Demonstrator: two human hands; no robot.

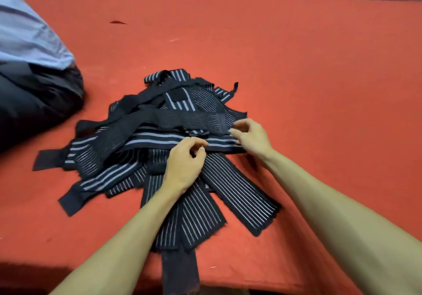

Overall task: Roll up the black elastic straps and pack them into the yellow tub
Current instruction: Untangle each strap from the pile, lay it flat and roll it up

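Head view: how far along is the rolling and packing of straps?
Done: nothing visible; no rolled strap, no yellow tub in frame. In hand: left hand and right hand pinch the striped strap atop the pile of straps on the red table. Left: rolling and packing everything.

Flat orange-red cloth-covered counter, loose central pile of grey-striped black elastic straps, one strap end overhanging the near edge, dark bundle under pale blue fabric at the left edge.
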